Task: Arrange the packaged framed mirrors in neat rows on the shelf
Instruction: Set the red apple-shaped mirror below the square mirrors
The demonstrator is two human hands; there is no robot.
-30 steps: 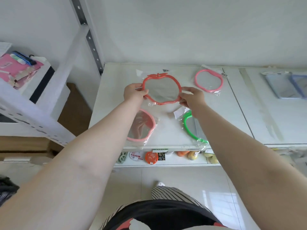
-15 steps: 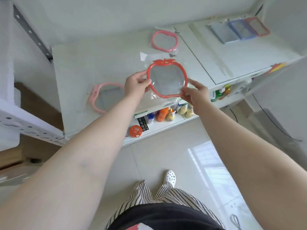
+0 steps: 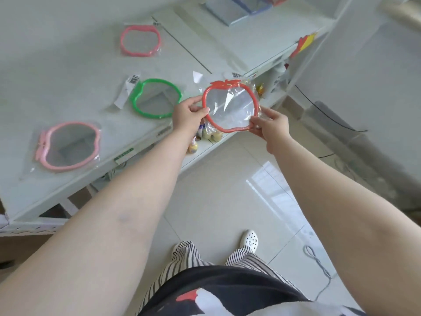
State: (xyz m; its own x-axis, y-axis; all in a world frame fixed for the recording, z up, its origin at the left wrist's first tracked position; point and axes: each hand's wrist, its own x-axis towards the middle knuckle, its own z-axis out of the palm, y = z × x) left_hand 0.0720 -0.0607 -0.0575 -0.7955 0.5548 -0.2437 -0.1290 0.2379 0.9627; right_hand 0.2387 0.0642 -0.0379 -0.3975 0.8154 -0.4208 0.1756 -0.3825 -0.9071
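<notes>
- Both hands grasp one item: the red apple-shaped mirror [image 3: 230,106], sealed in a clear plastic bag.
- Left hand [image 3: 188,115]: thumb and fingers pinch the left edge of the red frame.
- Right hand [image 3: 270,126]: fingers pinch the lower right edge of the frame together with the bag.
- Position of the red apple-shaped mirror: held in the air just past the front edge of the white shelf [image 3: 68,71], above the gap over the lower shelf level; leaf end of the frame points away from the person.
- Green apple-shaped mirror [image 3: 156,98]: lies flat on the shelf, just left of the left hand, with a white barcode tag [image 3: 126,91] at its left.
- Light pink mirror [image 3: 68,145]: lies flat near the front edge, to the left of the green one and apart from it.
- Darker pink mirror [image 3: 140,41]: lies flat farther back on the shelf, behind the green one.
- Blue rectangular packages [image 3: 230,10]: lie on the adjoining shelf section at the upper right.
- Small bottles [image 3: 209,135]: stand on the lower shelf level, beneath the held mirror.
- Floor: pale tiles [image 3: 216,197]; one white clog [image 3: 250,240] is visible.
</notes>
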